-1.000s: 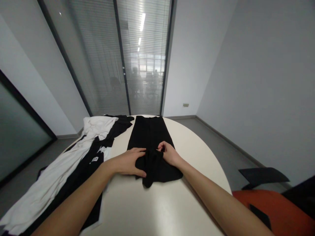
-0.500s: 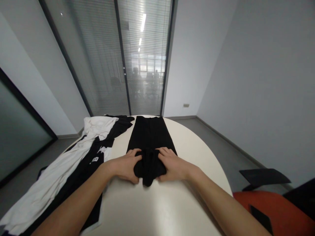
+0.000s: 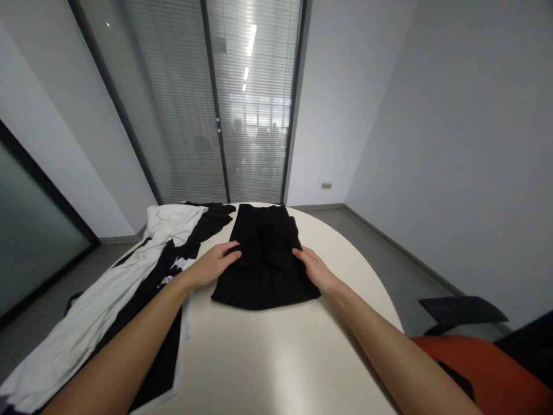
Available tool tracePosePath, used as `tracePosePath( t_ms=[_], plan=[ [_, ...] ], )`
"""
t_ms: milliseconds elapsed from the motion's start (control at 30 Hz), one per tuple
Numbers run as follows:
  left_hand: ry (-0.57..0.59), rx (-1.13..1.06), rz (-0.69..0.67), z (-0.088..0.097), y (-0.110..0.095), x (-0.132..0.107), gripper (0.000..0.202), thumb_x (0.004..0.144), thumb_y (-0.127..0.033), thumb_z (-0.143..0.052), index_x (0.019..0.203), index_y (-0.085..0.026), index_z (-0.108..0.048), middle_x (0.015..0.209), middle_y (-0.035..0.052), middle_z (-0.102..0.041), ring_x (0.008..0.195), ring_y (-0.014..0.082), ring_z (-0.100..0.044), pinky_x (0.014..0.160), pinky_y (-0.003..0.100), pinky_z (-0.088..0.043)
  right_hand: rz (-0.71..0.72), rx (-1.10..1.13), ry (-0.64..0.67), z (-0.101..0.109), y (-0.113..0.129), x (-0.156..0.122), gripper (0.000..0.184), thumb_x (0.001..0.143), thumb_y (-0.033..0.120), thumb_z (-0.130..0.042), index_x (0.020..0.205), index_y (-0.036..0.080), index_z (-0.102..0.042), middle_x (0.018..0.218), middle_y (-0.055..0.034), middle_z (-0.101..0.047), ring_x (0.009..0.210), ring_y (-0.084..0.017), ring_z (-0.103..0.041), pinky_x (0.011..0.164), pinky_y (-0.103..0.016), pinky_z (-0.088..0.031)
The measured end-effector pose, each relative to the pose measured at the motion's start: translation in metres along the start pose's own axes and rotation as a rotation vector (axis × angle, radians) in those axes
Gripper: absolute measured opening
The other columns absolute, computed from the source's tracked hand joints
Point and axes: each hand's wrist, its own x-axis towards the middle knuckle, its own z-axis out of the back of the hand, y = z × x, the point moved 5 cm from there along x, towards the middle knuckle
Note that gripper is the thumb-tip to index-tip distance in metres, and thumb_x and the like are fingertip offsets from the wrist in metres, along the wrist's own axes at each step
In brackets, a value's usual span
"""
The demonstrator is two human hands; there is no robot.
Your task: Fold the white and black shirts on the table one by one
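At the centre of the frame, a folded black cloth garment [image 3: 265, 271] lies flat on the round white table [image 3: 268, 357], with its near edge straight across and its far end reaching toward the table's back rim. Your left hand [image 3: 213, 262] rests on the garment's left edge, fingers loose and apart, gripping nothing. Your right hand [image 3: 314, 268] lies along the right edge, also flat and unclenched, touching the cloth. At the left of the frame a heap of white and black clothes [image 3: 108, 300] hangs over the table's side, just beside the garment. An orange chair seat [image 3: 496, 374] shows at the lower right.
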Motion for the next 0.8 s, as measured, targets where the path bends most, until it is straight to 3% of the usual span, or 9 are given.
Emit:
tracePosePath(
  t_ms=[67,133,200,300,400,533,667,800],
  plan=[
    [-0.143,-0.127,0.041,0.002,0.013,0.004,0.052,0.091,-0.059,-0.049,0.118,-0.017,-0.064,0.118,0.0078,-0.070,0.116,0.0292,-0.059,0.099,0.038,-0.046,-0.034,0.106,-0.087,0.004,-0.006,0.005,0.036,0.089,0.047,-0.055,0.113,0.025,-0.070,0.111,-0.0029,-0.074,0.112,-0.028,-0.064,0.106,-0.043,-0.045],
    [-0.211,-0.260,0.085,-0.001,0.029,0.008,0.059,0.088,-0.065,-0.051,0.119,-0.016,-0.062,0.119,0.0096,-0.070,0.115,0.0290,-0.061,0.097,0.038,-0.049,-0.060,0.191,-0.082,0.005,-0.011,0.008,0.039,0.085,0.047,-0.062,0.117,0.025,-0.067,0.113,-0.0034,-0.074,0.110,-0.027,-0.066,0.106,-0.043,-0.047],
    [-0.193,-0.344,0.130,-0.010,0.045,0.011,0.065,0.080,-0.068,-0.061,0.118,-0.016,-0.060,0.120,0.0111,-0.070,0.114,0.0292,-0.063,0.097,0.039,-0.050,-0.098,0.200,-0.029,0.005,-0.018,0.011,0.045,0.079,0.045,-0.072,0.117,0.022,-0.065,0.114,-0.0051,-0.073,0.108,-0.027,-0.067,0.102,-0.044,-0.050],
    [-0.119,-0.379,0.181,-0.021,0.063,0.013,0.065,0.071,-0.059,-0.076,0.116,-0.016,-0.058,0.123,0.0130,-0.069,0.115,0.0288,-0.064,0.099,0.040,-0.051,-0.138,0.118,0.011,0.010,-0.029,0.015,0.049,0.071,0.039,-0.079,0.113,0.020,-0.064,0.114,-0.0070,-0.073,0.105,-0.027,-0.068,0.097,-0.045,-0.054],
    [-0.153,-0.254,0.232,-0.020,0.069,0.010,0.057,0.077,-0.047,-0.074,0.120,-0.016,-0.053,0.121,0.0134,-0.070,0.112,0.0276,-0.066,0.094,0.038,-0.053,-0.112,0.048,0.024,0.015,-0.034,0.017,0.050,0.072,0.039,-0.079,0.114,0.018,-0.062,0.116,-0.0085,-0.072,0.106,-0.027,-0.068,0.098,-0.044,-0.053],
    [-0.205,0.127,0.367,-0.009,0.066,0.003,0.070,0.083,-0.045,-0.068,0.138,-0.013,-0.039,0.098,0.0126,-0.074,0.096,0.0293,-0.071,0.079,0.036,-0.052,-0.060,-0.265,-0.058,0.029,-0.023,0.010,0.058,0.072,0.044,-0.081,0.118,0.016,-0.061,0.116,-0.0119,-0.070,0.105,-0.028,-0.066,0.097,-0.046,-0.051],
    [-0.049,0.089,0.449,-0.005,0.064,-0.002,0.092,0.081,-0.049,-0.069,0.149,-0.007,-0.023,0.074,0.0044,-0.071,0.070,0.0254,-0.071,0.064,0.031,-0.049,-0.173,-0.304,0.104,0.032,-0.011,-0.006,0.078,0.071,0.043,-0.084,0.136,0.016,-0.049,0.099,-0.0086,-0.071,0.081,-0.022,-0.066,0.075,-0.037,-0.056],
    [0.153,-0.064,0.536,-0.003,0.058,-0.016,0.114,0.076,-0.049,-0.074,0.154,-0.006,-0.003,0.068,-0.0014,-0.066,0.060,0.0213,-0.066,0.056,0.029,-0.049,-0.243,-0.241,0.214,0.033,0.000,-0.014,0.084,0.080,0.038,-0.076,0.150,0.020,-0.034,0.073,0.0024,-0.063,0.053,-0.011,-0.052,0.049,-0.025,-0.045]
  ],
)
